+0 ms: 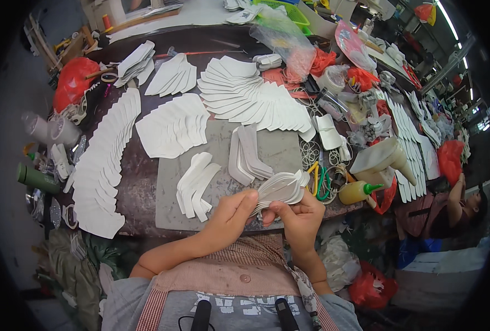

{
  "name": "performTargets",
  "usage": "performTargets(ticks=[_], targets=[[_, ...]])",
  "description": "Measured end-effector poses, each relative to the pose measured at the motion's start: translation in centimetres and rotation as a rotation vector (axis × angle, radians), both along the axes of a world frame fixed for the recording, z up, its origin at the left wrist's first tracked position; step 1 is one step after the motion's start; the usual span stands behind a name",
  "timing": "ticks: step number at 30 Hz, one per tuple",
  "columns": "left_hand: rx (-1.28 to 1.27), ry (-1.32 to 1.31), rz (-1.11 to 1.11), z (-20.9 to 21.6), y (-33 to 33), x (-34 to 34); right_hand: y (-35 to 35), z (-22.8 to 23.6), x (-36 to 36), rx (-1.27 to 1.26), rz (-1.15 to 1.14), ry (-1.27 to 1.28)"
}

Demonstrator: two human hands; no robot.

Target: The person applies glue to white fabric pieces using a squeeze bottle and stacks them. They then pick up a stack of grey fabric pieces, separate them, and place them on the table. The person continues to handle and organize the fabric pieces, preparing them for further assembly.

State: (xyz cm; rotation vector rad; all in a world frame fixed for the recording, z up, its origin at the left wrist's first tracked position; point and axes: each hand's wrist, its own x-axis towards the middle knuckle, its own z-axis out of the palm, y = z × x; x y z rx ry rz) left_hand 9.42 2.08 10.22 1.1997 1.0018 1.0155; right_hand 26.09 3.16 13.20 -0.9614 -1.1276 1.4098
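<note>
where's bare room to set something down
The dark table is bare between the long left row of white pieces and the grey board. The board's left edge is bare too. Crowded beyond the right hand: cords, green-handled scissors, yellow bottle.

Lit moderately and coolly, fairly even over the desk point(140, 190). Brightest on the fanned white pieces point(234, 85), nearly washed out in places yet readable along overlapping edges. Shaded only softly around the left hand point(231, 212), right hand point(300, 220) and held white stack point(281, 190); reasonably sharp there. Glinting on the clear plastic bag point(275, 34). Flared to plain white at the overhead strip lights point(448, 21), far upper right. Dimmer and softer toward the co-worker point(459, 207), lower right. Bowed and stretched near the rim, then swallowed by black corners
</note>
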Motion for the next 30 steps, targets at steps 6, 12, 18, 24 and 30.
performTargets(ticks=[6,12,18,24,30], targets=[[0.098,0.022,-0.075,0.8,0.0,0.0,-0.1,-0.4,-0.1,-0.002,0.012,0.004],[0.082,0.002,-0.038,-0.1,-0.1,-0.6,-1.1,-1.1,-0.6,0.017,-0.012,-0.121],[-0.065,0.035,0.219,-1.3,-2.4,-2.9,-0.7,-2.5,1.4,0.154,0.198,-0.426],[0.057,0.188,0.450,-3.7,-1.3,-9.2,8.0,-4.8,8.5,0.065,0.284,-0.653],[0.314,0.984,0.509,-9.3,1.2,-10.8,8.8,-5.2,6.2,0.374,0.157,-1.230]])
